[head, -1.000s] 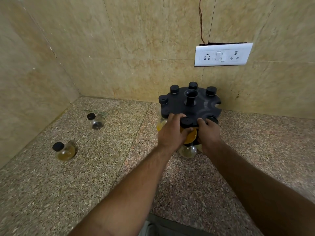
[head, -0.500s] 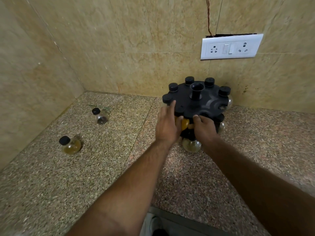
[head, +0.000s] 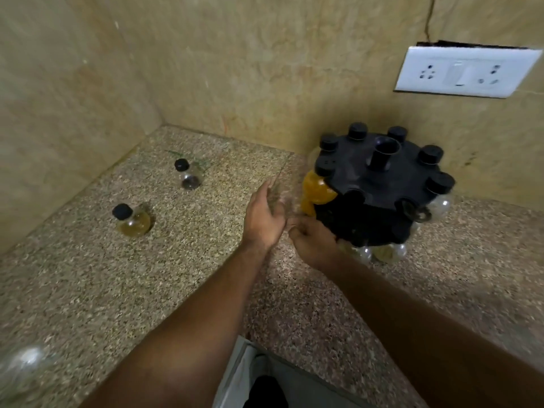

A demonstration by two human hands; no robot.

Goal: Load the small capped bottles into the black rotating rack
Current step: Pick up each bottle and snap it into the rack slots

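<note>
**Two bottles stand left of the black rotating rack (head: 379, 189)**

Both are upright, caps up, well apart from the rack; the dark-bottomed bottle (head: 188, 175) is nearer to it, the yellow-oil bottle (head: 133, 222) farther left. The left hand (head: 265, 220), fingers straight and holding nothing, is the nearer hand to them; the right hand (head: 313, 244) is at the rack's lower edge, its fingers too blurred to judge.
</note>
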